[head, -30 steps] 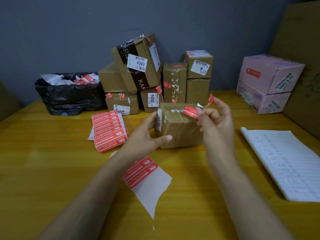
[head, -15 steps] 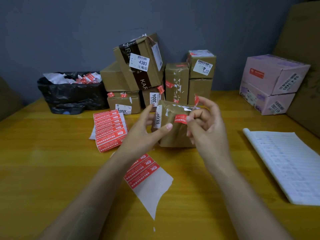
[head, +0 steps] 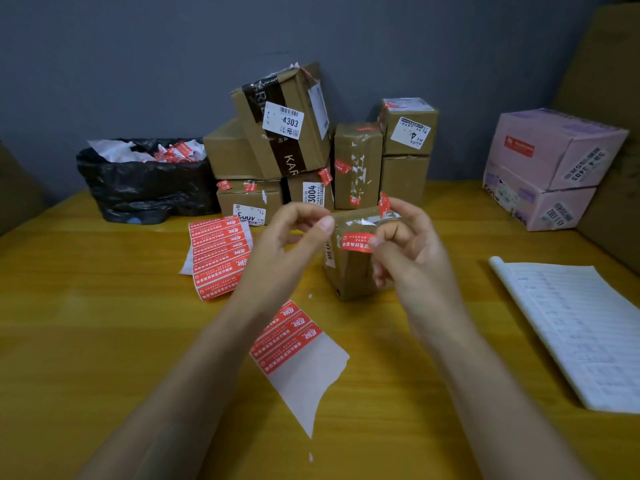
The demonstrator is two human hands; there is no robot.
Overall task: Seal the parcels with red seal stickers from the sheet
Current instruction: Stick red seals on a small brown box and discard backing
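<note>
A small brown parcel (head: 349, 271) stands tilted on the wooden table (head: 86, 323), between my hands. My right hand (head: 412, 251) curls round its right side, and the thumb pinches the end of a red seal sticker (head: 356, 242) lying across the parcel's upper front edge. A second red sticker (head: 384, 204) sticks up from that hand's fingertip. My left hand (head: 291, 240) has curled fingers, its thumb tip on the parcel's top left corner. A partly used sticker sheet (head: 287, 337) lies under my left wrist. A fuller sheet stack (head: 220, 251) lies further left.
A pile of brown parcels (head: 284, 133), some bearing red stickers, stands against the back wall. On its left is a black bin bag (head: 145, 181) of backing scraps. Two pink boxes (head: 550, 168) are stacked at the right. An open lined notebook (head: 581, 323) lies front right.
The parcel has turned and tipped toward me. The red sticker came down from its top onto the front edge. My left hand shifted from the parcel's side to its top corner.
</note>
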